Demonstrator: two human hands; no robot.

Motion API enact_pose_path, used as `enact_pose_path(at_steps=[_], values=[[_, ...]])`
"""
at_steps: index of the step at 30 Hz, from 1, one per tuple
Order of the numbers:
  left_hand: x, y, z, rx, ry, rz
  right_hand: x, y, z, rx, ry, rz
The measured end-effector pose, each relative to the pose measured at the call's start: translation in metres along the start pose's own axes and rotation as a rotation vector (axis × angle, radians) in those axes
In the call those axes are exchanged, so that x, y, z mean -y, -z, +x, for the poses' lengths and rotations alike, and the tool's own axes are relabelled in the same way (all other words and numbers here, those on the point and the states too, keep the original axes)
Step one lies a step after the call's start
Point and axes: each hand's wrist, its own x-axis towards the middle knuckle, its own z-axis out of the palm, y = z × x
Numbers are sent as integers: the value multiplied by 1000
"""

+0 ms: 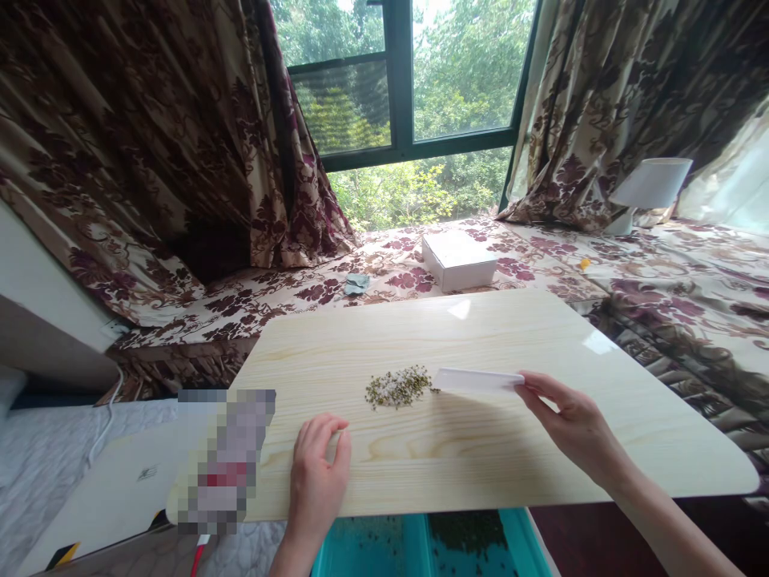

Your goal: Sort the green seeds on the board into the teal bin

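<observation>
White, smooth and narrow, the strip (477,381) I pinch in my right hand (556,405), right of centre, meets the edge of a granular green-and-white heap (397,387) at mid-frame. My left hand (320,461), lower centre, rests released on the glossy wood-grain tabletop (432,465); lower left, a dark mark (147,474) is unreadable.

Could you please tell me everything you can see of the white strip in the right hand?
The white strip is long, thin and plain, apparently smooth, perhaps plastic or stiff card. It extends sideways above the pale wood-patterned table, its right end pinched in the right-hand grip. Its left end reaches the edge of the heap of small greenish bits; whether it touches them or the tabletop is unclear.
</observation>
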Motion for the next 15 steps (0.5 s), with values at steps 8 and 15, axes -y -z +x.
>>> enact_pose_path(at_steps=[8, 15], values=[[-1, 0, 0, 5, 6, 9, 3, -11, 7, 13, -47, 96], [-1, 0, 0, -14, -3, 19, 0, -9, 4, 46, -37, 91]])
